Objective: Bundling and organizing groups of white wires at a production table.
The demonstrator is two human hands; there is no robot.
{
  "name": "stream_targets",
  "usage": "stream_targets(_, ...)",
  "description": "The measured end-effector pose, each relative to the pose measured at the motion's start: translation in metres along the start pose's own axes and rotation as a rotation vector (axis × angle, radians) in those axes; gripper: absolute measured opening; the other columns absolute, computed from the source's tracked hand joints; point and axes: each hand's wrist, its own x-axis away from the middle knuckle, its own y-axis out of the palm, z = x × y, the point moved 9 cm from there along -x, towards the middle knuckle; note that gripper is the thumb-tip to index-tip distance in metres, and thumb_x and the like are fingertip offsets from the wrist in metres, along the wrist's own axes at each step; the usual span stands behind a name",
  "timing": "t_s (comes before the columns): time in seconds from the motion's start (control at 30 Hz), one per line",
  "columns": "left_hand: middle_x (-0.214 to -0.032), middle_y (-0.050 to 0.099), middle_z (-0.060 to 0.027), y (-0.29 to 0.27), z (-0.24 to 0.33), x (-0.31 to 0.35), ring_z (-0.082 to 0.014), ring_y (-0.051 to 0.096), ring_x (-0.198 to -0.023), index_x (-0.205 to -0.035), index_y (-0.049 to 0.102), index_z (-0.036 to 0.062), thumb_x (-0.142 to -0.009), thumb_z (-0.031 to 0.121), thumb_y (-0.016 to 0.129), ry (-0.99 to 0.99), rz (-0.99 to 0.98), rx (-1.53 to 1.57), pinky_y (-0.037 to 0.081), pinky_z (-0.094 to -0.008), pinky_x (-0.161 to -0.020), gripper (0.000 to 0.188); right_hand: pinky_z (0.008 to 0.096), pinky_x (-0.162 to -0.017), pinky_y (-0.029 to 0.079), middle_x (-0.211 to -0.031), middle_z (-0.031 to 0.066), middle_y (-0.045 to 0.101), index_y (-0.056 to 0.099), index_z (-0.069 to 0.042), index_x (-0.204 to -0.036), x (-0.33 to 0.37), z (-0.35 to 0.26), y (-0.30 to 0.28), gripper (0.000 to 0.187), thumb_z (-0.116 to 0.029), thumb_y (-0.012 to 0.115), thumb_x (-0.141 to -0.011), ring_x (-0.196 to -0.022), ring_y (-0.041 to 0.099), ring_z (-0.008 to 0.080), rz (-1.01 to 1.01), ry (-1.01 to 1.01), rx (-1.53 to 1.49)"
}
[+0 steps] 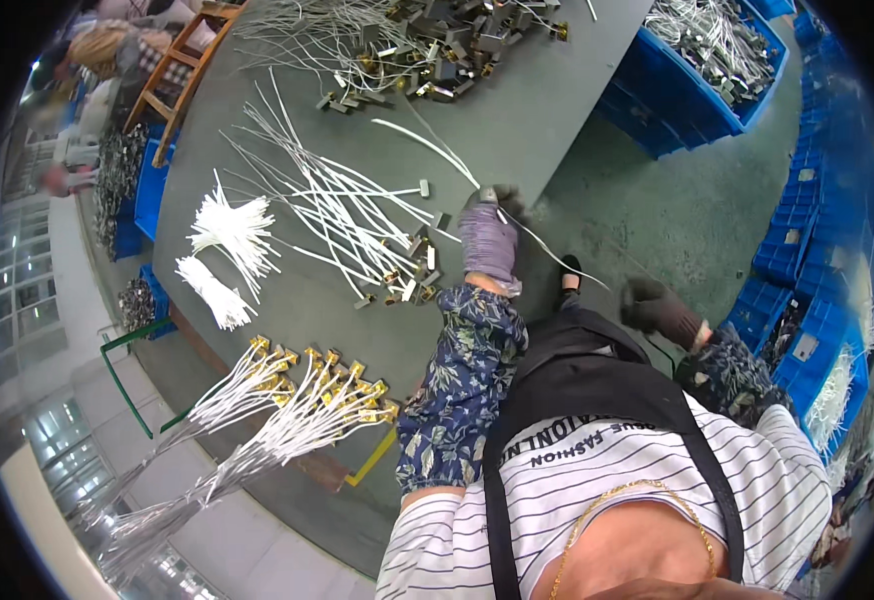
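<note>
My left hand (492, 238), in a greyish-purple glove with dark fingertips, is closed on a wire at the right edge of the table. White sleeved lengths (427, 139) of it reach up and left over the table. On the other side of the hand, a thin pale tail (563, 258) hangs past the edge. Beyond the end of this tail is my right hand (663, 310), in a dark glove, its fingers curled. What those fingers hold, if anything, is too small to make out. Left of my left hand lie white-sleeved wires (342, 215) with small metal blocks at their ends.
Bundles of short white sleeves (235, 235) lie on the grey table (547, 80). A heap of wired metal parts (447, 50) covers its far side. Wires with yellow-marked ends (307, 395) stick out at the near left. Blue crates (677, 110) stand right; a wooden ladder-like frame (182, 70) stands far left.
</note>
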Motion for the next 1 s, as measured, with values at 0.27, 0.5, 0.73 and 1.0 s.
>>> stream_targets(0.27, -0.097, 0.061, -0.0151, 0.011, 0.155, 0.019, -0.0273, 0.063, -0.081, -0.108, 0.052, 0.0004, -0.094, 0.027, 0.053, 0.471, 0.040, -0.087, 0.056, -0.0389, -0.071, 0.030, 0.0298, -0.047, 0.038, -0.064, 0.0024, 0.056, 0.063, -0.004, -0.079, 0.039, 0.133, -0.063, 0.017, -0.021, 0.063, -0.080, -0.053, 0.048, 0.0108, 0.146, 0.243, 0.271)
stream_targets(0.5, -0.108, 0.060, -0.0215, -0.003, 0.198, 0.022, -0.0319, 0.063, -0.090, -0.114, 0.047, 0.0042, -0.095, 0.030, 0.051, 0.479, 0.054, -0.078, 0.057, -0.0420, -0.075, 0.032, 0.0293, -0.046, 0.036, -0.057, 0.0003, 0.052, 0.061, -0.006, -0.075, 0.033, 0.113, -0.063, 0.015, -0.019, 0.062, -0.081, -0.052, 0.047, 0.0104, 0.169, 0.206, 0.177)
stream_targets(0.73, -0.097, 0.065, -0.0158, 0.001, 0.161, 0.024, -0.0268, 0.065, -0.075, -0.105, 0.055, 0.0039, -0.092, 0.026, 0.055, 0.384, -0.007, -0.004, 0.057, -0.0367, -0.061, 0.026, 0.0280, -0.044, 0.035, -0.058, -0.0003, 0.053, 0.060, -0.007, -0.073, 0.031, 0.110, -0.068, 0.014, -0.019, 0.061, -0.081, -0.048, 0.045, 0.0088, 0.182, 0.209, 0.208)
stream_targets(1.0, -0.085, 0.065, -0.0080, 0.024, 0.018, 0.070, -0.0225, 0.063, -0.074, -0.088, 0.065, 0.0066, -0.090, 0.031, 0.058, 0.022, -0.270, -0.541, 0.054, -0.0367, -0.065, 0.025, 0.0260, -0.046, 0.035, -0.061, -0.0030, 0.049, 0.058, -0.007, -0.076, -0.001, 0.044, -0.016, 0.015, -0.019, 0.062, -0.083, -0.052, 0.044, 0.0069, 0.044, 0.104, 0.066)
